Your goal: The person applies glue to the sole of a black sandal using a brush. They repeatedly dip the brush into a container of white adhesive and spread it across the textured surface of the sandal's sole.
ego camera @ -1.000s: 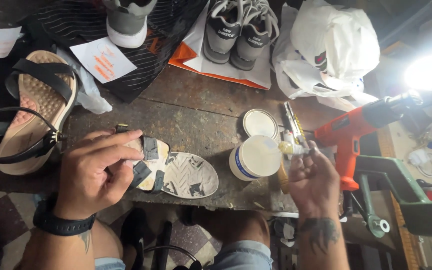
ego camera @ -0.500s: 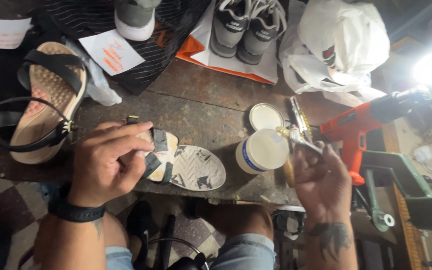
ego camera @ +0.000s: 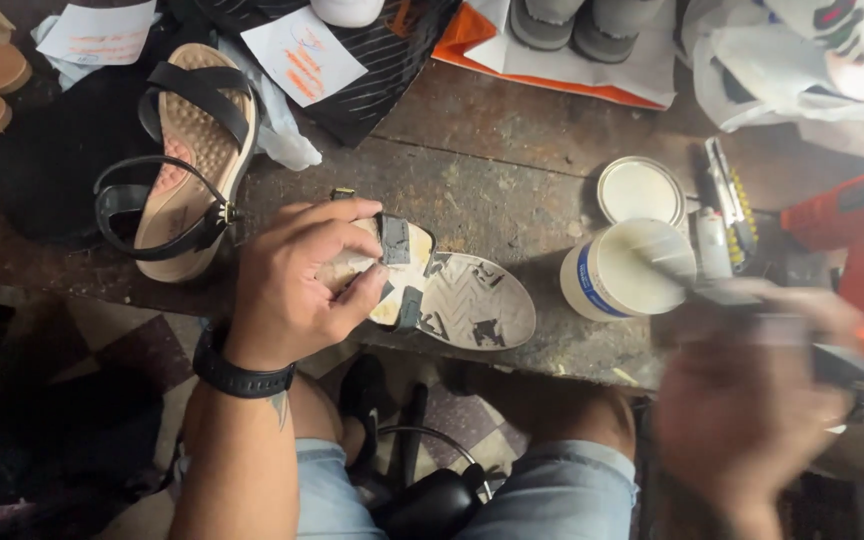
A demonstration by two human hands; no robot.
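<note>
left hand (ego camera: pixel 297 280) pinches the upturned sandal (ego camera: pixel 452 300); right hand (ego camera: pixel 752 400) blurred, grip unclear.

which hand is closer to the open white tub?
Right. The right hand, motion-blurred, is just below and right of the white tub, with its tool at the rim. The left hand is well to the left, pressing down the upturned sandal.

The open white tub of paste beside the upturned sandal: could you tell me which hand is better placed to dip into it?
Right, probably. The right hand, blurred, holds a thin tool right by the white tub. The left hand is busy pinning the upturned sandal to the bench.
</note>
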